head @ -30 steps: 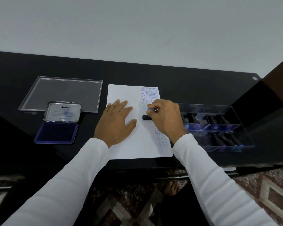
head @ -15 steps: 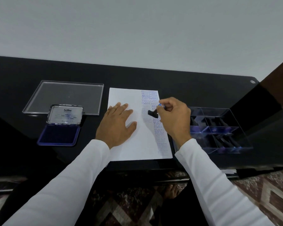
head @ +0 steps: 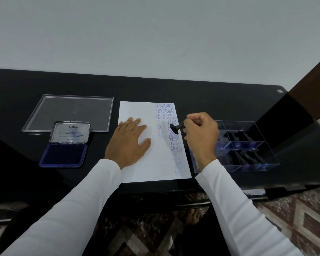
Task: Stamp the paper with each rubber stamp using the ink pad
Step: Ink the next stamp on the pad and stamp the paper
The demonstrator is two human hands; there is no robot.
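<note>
— Where do we have our hands?
— Our left hand (head: 129, 143) lies flat, palm down, fingers spread and pointing away from us. Our right hand (head: 201, 133) is raised and curled closed, thumb and fingertips pinching toward the left.
— And the arms?
— Both reach forward in white sleeves.

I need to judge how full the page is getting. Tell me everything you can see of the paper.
The paper is a white sheet lying flat on the black table, long side running away from the person. Blue stamped words, such as SAMPLE, AMENDED and FRAGILE, fill two columns along its right side; the rest is blank. The left hand presses flat on it. The right hand holds a stamp above the prints.
</note>
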